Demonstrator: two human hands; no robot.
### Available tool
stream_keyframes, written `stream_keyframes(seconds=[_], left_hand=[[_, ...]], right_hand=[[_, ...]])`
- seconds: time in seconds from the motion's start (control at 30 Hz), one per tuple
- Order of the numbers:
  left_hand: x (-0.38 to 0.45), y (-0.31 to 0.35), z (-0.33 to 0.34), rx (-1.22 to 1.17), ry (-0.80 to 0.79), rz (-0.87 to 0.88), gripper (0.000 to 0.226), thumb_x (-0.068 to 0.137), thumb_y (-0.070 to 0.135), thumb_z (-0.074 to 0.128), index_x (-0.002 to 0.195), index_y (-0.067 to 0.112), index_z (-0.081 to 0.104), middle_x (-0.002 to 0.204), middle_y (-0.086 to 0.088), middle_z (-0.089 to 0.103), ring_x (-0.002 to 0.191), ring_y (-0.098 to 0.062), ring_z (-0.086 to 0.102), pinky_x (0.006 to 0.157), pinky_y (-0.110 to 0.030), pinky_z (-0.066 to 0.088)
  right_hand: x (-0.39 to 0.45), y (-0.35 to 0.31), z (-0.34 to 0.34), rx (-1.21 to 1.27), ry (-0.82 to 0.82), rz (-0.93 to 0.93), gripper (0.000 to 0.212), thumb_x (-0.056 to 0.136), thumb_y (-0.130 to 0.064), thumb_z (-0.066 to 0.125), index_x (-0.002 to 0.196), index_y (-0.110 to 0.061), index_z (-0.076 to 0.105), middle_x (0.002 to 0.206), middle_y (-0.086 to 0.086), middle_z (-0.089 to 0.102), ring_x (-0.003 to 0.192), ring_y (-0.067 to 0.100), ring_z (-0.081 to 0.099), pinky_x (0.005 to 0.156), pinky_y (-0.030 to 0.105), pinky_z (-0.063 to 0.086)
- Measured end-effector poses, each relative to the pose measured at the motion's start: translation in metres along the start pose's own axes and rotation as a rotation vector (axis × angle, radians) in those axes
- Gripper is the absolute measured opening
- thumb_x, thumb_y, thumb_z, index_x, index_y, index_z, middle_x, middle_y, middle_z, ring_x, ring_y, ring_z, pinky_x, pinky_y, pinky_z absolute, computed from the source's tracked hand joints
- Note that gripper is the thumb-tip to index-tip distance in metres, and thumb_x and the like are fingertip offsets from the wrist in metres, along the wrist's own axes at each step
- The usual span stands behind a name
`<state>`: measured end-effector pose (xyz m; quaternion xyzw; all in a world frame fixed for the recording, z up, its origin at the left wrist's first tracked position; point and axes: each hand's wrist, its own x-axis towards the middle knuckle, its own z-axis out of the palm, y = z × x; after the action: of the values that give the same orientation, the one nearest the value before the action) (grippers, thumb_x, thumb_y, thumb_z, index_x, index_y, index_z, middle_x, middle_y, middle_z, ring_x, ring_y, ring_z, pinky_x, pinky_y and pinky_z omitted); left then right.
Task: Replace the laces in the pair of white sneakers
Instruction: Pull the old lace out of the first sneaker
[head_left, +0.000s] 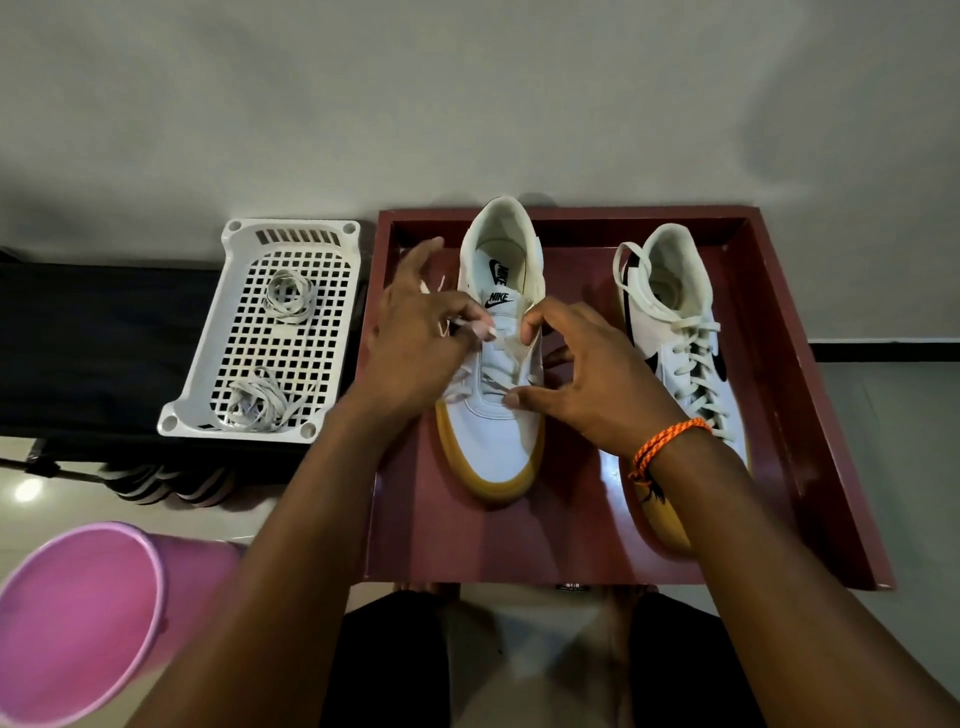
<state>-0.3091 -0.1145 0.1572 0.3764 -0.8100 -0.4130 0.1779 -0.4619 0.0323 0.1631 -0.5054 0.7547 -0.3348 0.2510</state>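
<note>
Pink bucket (78, 618) at lower left; dark striped things (166, 486), perhaps sandals, beyond.

Both shoes stand in the tray (810, 395). The left hand (415, 348) and right hand (587, 384) flank one shoe (498, 431); the other shoe (680, 332) lies right of the right hand. Left of the left hand sits a basket (208, 364) holding two lace bundles, one (287, 298) behind the other (257, 405).

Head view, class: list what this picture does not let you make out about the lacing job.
- Left sneaker: eyelets and lace path, covered by the left hand and right hand.
- Right sneaker: toe, hidden behind the right forearm.
- Two lace bundles in the white basket: old or new, too small to tell.
- Pink container: cut off by the frame edge.
</note>
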Motion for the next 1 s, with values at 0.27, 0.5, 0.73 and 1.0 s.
stream_keyframes(seconds=[0.27,0.5,0.73,1.0], left_hand=[[-0.015,0.015,0.016,0.342,-0.145,0.079,0.010,0.089,0.041,0.072,0.096,0.045,0.078,0.177,0.012,0.010,0.162,-0.030,0.007,0.122,-0.067,0.016],[-0.008,0.014,0.002,0.203,-0.005,0.027,0.016,0.094,0.037,0.073,0.081,0.045,0.068,0.164,0.020,0.029,0.152,-0.025,0.026,0.119,-0.055,0.022],[-0.009,0.016,0.002,0.215,0.066,0.045,0.018,0.098,0.031,0.067,0.096,0.049,0.069,0.157,0.019,0.039,0.149,-0.020,0.028,0.119,-0.050,0.023],[-0.016,0.018,0.018,0.396,-0.105,0.117,0.011,0.090,0.029,0.079,0.092,0.040,0.080,0.175,0.017,0.013,0.160,-0.024,0.007,0.119,-0.062,0.018]], right_hand=[[-0.002,0.001,-0.001,0.005,0.001,-0.004,0.056,0.071,-0.037,0.094,0.109,-0.037,0.053,0.117,-0.012,0.055,0.101,0.014,0.064,0.083,0.046,0.060],[-0.001,0.000,-0.001,0.014,-0.002,0.005,0.056,0.070,-0.039,0.094,0.108,-0.038,0.053,0.116,-0.013,0.055,0.100,0.010,0.064,0.082,0.046,0.060],[-0.002,0.000,-0.002,0.001,0.004,0.000,0.054,0.071,-0.038,0.094,0.108,-0.038,0.054,0.118,-0.013,0.055,0.099,0.012,0.063,0.083,0.045,0.060],[-0.002,-0.001,-0.001,0.029,-0.001,0.002,0.056,0.069,-0.034,0.095,0.107,-0.037,0.054,0.117,-0.013,0.056,0.099,0.009,0.066,0.082,0.046,0.061]])
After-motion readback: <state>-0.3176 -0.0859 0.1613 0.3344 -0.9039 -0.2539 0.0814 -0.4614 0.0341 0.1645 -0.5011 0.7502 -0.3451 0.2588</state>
